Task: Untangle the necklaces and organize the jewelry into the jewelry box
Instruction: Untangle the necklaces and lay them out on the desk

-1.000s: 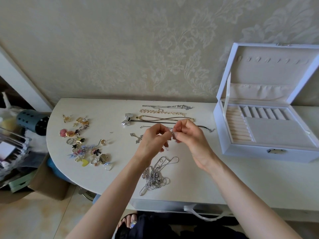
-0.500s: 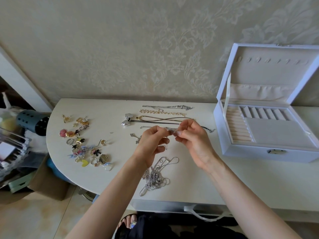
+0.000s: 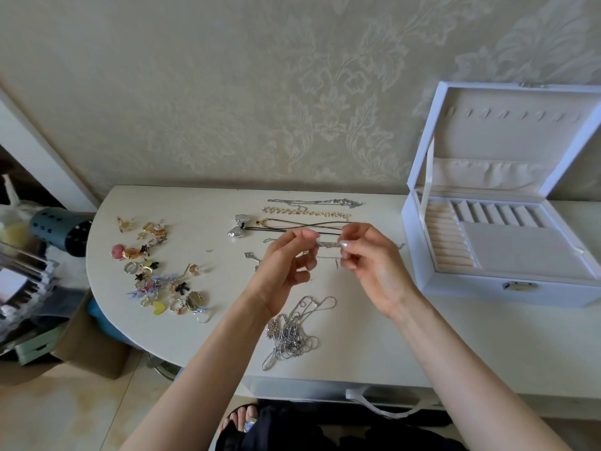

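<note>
**A:** Where is it now?

**B:** Over the white rounded table [image 3: 195, 206]. The left hand [image 3: 286, 265] pinches one end of a thin, glittering silver chain [image 3: 328, 244], and the right hand [image 3: 367, 265] pinches the other.

**A:** How will it handle?

**B:** Light and limp, and it probably snags easily. Hold it by its ends. The open white jewelry box [image 3: 471, 289] sits to the right.

No readable text, label or number appears anywhere.
</note>
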